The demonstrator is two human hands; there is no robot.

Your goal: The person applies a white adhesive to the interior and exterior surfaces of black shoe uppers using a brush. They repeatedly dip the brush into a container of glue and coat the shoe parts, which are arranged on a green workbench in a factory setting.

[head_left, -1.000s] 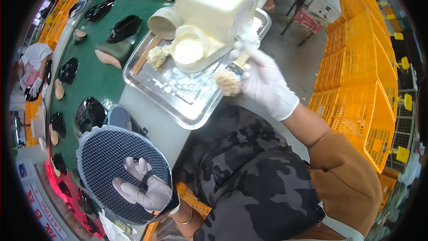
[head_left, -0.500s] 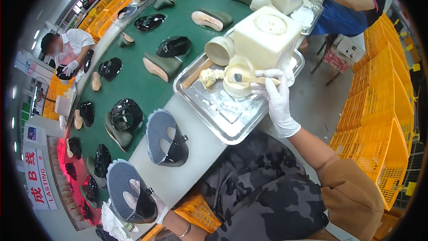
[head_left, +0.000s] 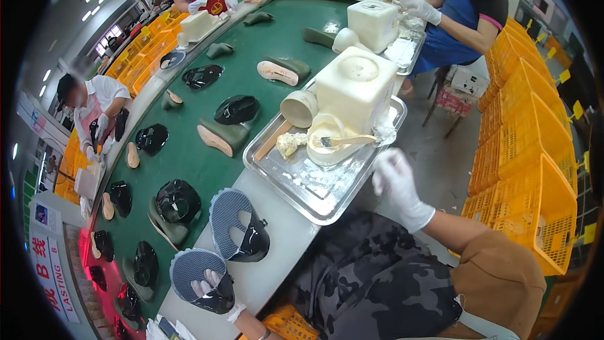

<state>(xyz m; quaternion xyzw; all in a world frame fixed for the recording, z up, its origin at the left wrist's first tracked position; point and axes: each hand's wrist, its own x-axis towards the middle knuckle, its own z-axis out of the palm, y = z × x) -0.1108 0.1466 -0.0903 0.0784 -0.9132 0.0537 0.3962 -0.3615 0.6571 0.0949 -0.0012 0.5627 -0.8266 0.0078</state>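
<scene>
Head view shows the left hand (head_left: 211,286) gripping a grey mesh shoe upper (head_left: 198,277) at the table edge, while the right hand (head_left: 396,182) hangs loosely curled, holding nothing, beside the glue tray (head_left: 296,186).

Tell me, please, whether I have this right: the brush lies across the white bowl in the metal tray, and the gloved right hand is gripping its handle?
Not quite. The brush does lie across the white bowl in the metal tray, but the right hand is off it, hovering beside the tray and holding nothing, as the head view shows.
</scene>
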